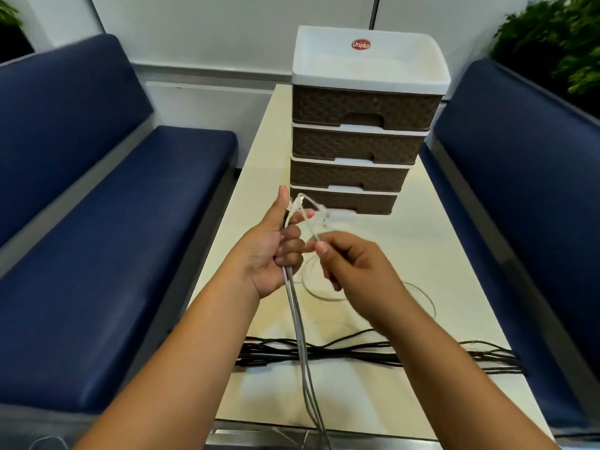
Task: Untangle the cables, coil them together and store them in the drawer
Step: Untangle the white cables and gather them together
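My left hand point(276, 245) grips a bunch of white and grey cables point(300, 336) above the table, its fingers curled round them. The cables hang down past the table's near edge. My right hand point(350, 264) pinches a thin white cable end point(313, 219) that loops up from the left hand; that end is blurred. More white cable point(324, 295) lies in loose loops on the table under my hands. A bundle of black cables point(357, 352) lies stretched across the table near me. The brown drawer unit point(360, 138) stands at the table's far end with its drawers closed.
The cream table point(448, 271) is narrow, with blue padded benches on the left point(107, 254) and right point(519, 190). The drawer unit has a white top tray point(370, 60). Green plants point(558, 37) stand behind the right bench.
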Motion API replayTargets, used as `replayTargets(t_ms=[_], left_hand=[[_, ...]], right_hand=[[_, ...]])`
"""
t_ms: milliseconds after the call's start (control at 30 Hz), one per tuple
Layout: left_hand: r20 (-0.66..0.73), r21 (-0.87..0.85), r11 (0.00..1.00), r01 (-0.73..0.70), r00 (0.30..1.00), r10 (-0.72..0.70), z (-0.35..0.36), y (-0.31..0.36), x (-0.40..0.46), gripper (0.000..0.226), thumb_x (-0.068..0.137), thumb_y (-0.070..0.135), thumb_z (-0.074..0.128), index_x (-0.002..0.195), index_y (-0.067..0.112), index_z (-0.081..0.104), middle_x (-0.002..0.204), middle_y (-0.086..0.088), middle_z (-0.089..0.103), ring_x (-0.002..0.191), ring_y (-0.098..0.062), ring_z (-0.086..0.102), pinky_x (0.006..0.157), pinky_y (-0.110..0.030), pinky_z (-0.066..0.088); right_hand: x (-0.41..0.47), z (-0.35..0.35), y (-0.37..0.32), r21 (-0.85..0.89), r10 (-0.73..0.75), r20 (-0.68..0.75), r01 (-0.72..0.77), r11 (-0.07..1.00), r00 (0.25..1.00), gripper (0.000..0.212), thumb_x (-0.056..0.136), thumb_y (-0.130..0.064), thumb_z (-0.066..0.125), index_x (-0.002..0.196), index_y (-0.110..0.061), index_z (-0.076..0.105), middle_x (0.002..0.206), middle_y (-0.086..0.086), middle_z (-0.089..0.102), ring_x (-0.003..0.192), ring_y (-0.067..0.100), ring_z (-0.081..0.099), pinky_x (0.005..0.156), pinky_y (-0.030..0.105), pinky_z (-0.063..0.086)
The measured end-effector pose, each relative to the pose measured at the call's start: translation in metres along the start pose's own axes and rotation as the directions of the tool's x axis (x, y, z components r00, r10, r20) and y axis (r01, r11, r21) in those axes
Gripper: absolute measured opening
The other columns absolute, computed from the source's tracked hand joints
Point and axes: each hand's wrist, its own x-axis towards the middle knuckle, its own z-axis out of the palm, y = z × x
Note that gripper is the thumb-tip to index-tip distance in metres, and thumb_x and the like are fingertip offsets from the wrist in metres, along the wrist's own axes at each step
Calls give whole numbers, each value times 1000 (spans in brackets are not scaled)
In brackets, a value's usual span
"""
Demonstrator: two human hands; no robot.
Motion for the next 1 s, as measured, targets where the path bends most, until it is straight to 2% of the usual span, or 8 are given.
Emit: replayTargets(t_ms=[167,333,400,600,700,800,867,1000], left_hand=[[-10,59,994,-97,995,98,7,-2,7,29,94,42,60,94,13,63,53,7,30,45,-5,17,41,-17,14],[-70,45,985,-167,983,170,6,-10,15,24,96,39,58,88,16,59,63,5,38,47,-5,22,43,-18,20],[-71,28,983,-179,981,181,6,-12,17,24,96,39,57,84,18,57,67,5,46,50,-6,26,47,-20,22],[12,-88,984,-154,988,155,0,-8,15,29,100,39,48,81,18,55,59,4,46,64,-10,59,67,-25,51],[40,-83,985,-149,987,153,-5,-4,9,24,101,37,47,100,17,60,57,6,38,45,-3,36,44,-14,37],[71,-32,986,-165,983,167,-11,-3,6,29,103,32,43,127,24,58,58,7,33,44,-3,23,40,-14,20],[87,-43,986,-163,982,167,-13,-3,4,31,103,32,43,131,31,57,59,7,30,45,-3,21,41,-15,17],[109,-65,988,-139,983,145,-15,-3,0,33,103,32,43,133,32,57,60,7,27,47,-3,19,40,-15,17]], right_hand=[[-22,8,22,-94,65,31,-62,994,997,18,98,-23,55,90,-30,70,57,-14,49,57,0,45,57,13,37],[-39,12,36,-179,134,142,-108,978,981,18,98,-31,54,89,-32,69,79,7,63,65,9,49,64,24,42],[-42,15,44,-182,164,182,-131,975,969,18,99,-32,53,89,-33,69,77,2,62,66,7,50,66,26,44],[-30,-8,49,20,275,366,-303,953,889,32,96,-41,54,95,-17,75,83,0,70,82,12,62,86,31,50],[-10,-30,68,226,418,132,-438,870,899,45,93,-43,54,76,-7,75,80,14,72,82,26,67,92,43,54],[13,-41,106,-261,366,-202,-410,874,908,22,92,-30,64,75,-20,72,84,4,72,85,25,67,81,37,54],[21,-34,124,-511,337,-150,-364,778,930,4,88,-27,68,89,-26,71,100,-3,67,97,19,63,79,28,47],[21,-7,157,-880,221,-26,-127,458,975,27,91,-35,59,115,-26,66,110,2,60,106,26,54,78,32,42]])
